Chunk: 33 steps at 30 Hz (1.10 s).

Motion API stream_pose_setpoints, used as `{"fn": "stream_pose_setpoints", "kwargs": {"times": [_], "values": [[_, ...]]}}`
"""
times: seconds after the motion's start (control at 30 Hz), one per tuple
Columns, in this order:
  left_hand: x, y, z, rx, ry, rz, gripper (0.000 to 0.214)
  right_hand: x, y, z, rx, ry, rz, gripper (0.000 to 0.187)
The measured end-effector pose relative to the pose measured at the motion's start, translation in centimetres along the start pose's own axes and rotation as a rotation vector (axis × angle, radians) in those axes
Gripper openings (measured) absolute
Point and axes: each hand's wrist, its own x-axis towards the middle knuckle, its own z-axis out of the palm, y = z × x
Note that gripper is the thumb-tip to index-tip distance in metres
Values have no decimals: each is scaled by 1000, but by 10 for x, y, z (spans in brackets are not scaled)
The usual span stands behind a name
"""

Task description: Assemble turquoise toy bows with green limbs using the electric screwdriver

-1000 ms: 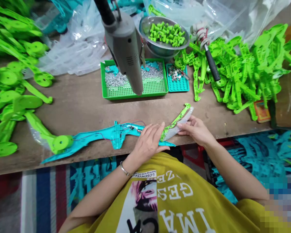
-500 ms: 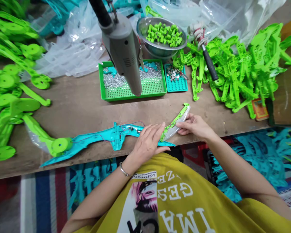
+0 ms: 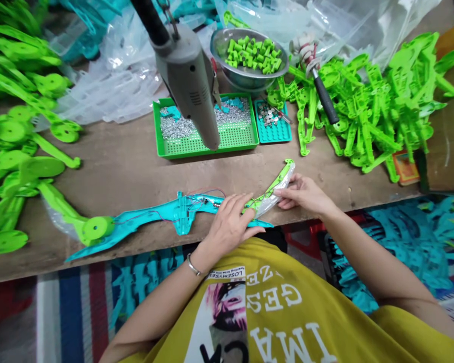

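A long teal plastic toy bow with thin wires lies along the table's near edge, a green disc piece at its left end. My left hand rests on the bow's right part, fingers curled, pressing down the lower end of a green limb piece with a clear strip. My right hand pinches the middle of that green limb piece, whose tip rises toward the right.
A grey hanging electric screwdriver dangles over a green tray of screws. A small teal tray, a steel bowl of green caps, a black-handled tool and piles of green parts and more green parts surround them.
My right hand has slid a little left along the green limb piece, and the piece has dropped lower onto the teal bow. My left hand's fingers have curled onto its end.
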Motion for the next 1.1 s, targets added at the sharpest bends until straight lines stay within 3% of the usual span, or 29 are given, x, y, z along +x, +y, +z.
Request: {"fn": "stream_pose_setpoints", "kwargs": {"times": [0.43, 0.53, 0.63, 0.73, 0.87, 1.1], "values": [[-2, -2, 0, 31, -26, 11, 28, 4, 8, 1, -30, 73, -38, 64], [-1, -2, 2, 65, -22, 17, 39, 6, 8, -1, -49, 47, -27, 64], [1, -1, 1, 65, -27, 13, 41, 11, 1, -10, -69, 37, -44, 50], [2, 0, -1, 54, -16, 10, 39, 22, -12, -23, -48, 136, -90, 31], [2, 0, -1, 55, -10, 2, 38, 39, -29, -34, -59, 173, -107, 30], [3, 0, -1, 41, 16, -9, 38, 46, -36, -32, -120, 144, -122, 31]]}}
